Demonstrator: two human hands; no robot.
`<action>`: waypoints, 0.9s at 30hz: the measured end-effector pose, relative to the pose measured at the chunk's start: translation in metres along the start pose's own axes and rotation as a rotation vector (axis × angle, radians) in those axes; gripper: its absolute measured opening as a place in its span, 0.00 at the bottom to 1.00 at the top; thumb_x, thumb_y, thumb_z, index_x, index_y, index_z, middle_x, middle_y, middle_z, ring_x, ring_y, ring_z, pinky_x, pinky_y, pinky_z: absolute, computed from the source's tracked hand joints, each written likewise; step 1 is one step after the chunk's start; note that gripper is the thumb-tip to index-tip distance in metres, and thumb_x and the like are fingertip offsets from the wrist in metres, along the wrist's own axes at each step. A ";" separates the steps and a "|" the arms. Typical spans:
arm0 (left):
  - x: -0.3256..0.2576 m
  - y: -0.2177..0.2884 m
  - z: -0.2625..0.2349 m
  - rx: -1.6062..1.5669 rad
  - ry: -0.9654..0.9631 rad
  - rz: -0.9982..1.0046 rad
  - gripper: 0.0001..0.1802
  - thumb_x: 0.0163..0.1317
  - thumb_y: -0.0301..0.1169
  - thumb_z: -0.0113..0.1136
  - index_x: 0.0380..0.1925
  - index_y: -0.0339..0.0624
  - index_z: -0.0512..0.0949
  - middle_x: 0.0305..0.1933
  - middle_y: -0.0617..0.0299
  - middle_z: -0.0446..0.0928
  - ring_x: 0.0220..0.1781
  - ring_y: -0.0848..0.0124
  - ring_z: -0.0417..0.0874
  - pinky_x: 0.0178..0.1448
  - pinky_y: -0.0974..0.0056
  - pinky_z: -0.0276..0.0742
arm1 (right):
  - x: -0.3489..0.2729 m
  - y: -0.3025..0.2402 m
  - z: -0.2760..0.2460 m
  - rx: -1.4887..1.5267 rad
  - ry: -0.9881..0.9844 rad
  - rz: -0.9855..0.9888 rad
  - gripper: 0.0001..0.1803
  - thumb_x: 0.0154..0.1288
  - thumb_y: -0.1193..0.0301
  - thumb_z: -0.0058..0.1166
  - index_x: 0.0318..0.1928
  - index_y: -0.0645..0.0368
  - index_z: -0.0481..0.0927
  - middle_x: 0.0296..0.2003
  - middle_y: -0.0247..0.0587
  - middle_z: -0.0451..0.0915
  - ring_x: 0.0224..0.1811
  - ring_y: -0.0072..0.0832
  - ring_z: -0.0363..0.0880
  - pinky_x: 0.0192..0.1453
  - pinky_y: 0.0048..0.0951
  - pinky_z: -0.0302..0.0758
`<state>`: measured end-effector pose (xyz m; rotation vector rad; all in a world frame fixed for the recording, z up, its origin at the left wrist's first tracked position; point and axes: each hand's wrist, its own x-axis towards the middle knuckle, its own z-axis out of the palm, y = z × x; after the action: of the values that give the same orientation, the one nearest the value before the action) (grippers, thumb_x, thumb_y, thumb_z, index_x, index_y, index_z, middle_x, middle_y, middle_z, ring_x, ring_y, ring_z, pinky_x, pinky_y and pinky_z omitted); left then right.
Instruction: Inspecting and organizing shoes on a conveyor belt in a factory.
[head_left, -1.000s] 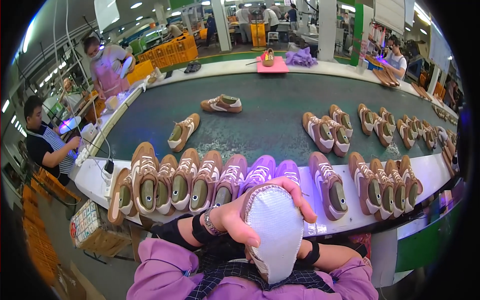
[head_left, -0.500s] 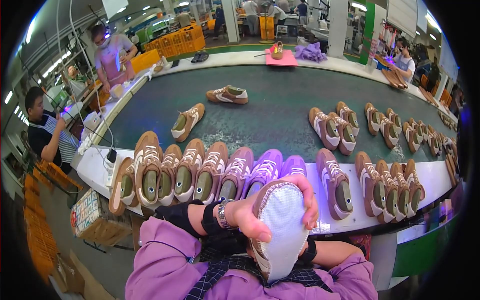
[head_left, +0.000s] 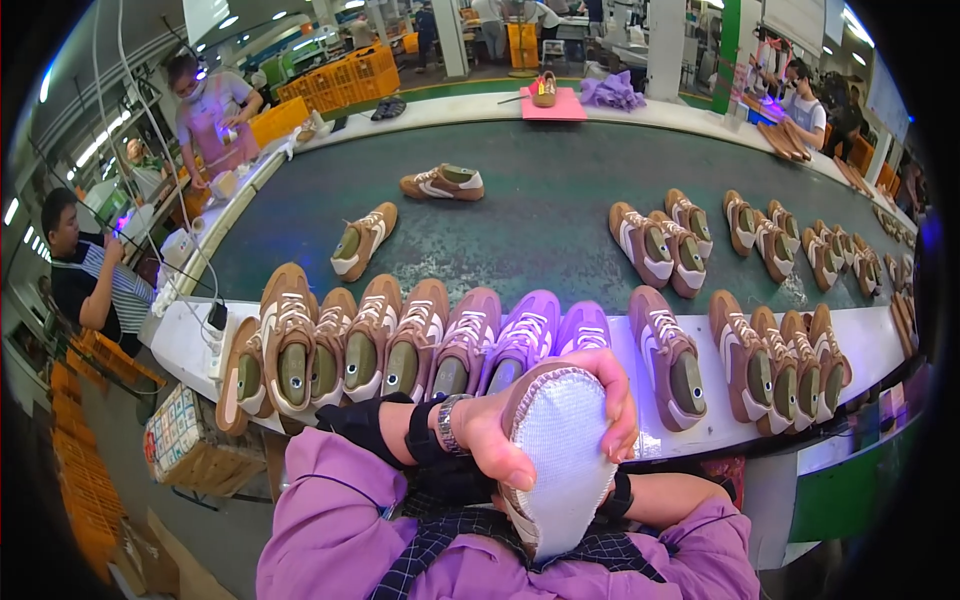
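Observation:
A brown sneaker upper is held upright in front of me, its white, textured, bare underside facing me with the toe up. My left hand is closed round the toe end from behind, thumb on the left edge and fingers over the right. A metal watch is on that wrist. My right hand reaches behind the lower part of the shoe and is mostly hidden; a bit of finger shows at the left edge, closed on it. Beyond my hands, several brown sneakers stand in a row, green shoe lasts inside.
A white ledge runs along the dark green work surface, which carries more sneakers. At the far edge a pink pad lies near a purple cloth. Several people work around it. A box stands at lower left.
The view has shifted slightly, so the bench and its shoes appear a little further left. Both hands keep their hold on the sneaker upper, which looks almost unmoved.

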<state>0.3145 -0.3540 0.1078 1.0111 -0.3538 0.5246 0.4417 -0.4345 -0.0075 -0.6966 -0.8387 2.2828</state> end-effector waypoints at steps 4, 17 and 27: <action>0.001 0.000 0.000 -0.003 -0.005 -0.008 0.38 0.35 0.41 0.72 0.44 0.38 0.64 0.39 0.52 0.71 0.46 0.58 0.74 0.54 0.52 0.68 | -0.010 -0.030 -0.023 -0.013 -0.006 0.007 0.29 0.71 0.53 0.44 0.63 0.62 0.65 0.56 0.43 0.73 0.56 0.30 0.74 0.58 0.34 0.72; -0.012 0.000 -0.030 -0.053 -0.013 -0.424 0.66 0.32 0.36 0.82 0.68 0.35 0.47 0.64 0.46 0.65 0.66 0.60 0.68 0.67 0.53 0.65 | -0.019 0.042 -0.029 -0.170 0.066 -0.062 0.29 0.72 0.54 0.43 0.63 0.62 0.65 0.56 0.43 0.73 0.56 0.31 0.74 0.58 0.34 0.72; -0.011 0.070 -0.003 0.666 0.275 -0.164 0.55 0.34 0.35 0.80 0.62 0.36 0.58 0.52 0.60 0.71 0.55 0.72 0.73 0.61 0.64 0.69 | -0.017 -0.009 -0.017 -0.298 0.076 -0.040 0.26 0.74 0.57 0.40 0.62 0.63 0.66 0.52 0.46 0.75 0.53 0.31 0.77 0.57 0.34 0.73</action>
<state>0.2662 -0.3242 0.1496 1.5700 0.1687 0.6395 0.4676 -0.4341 -0.0078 -0.8826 -1.1587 2.1024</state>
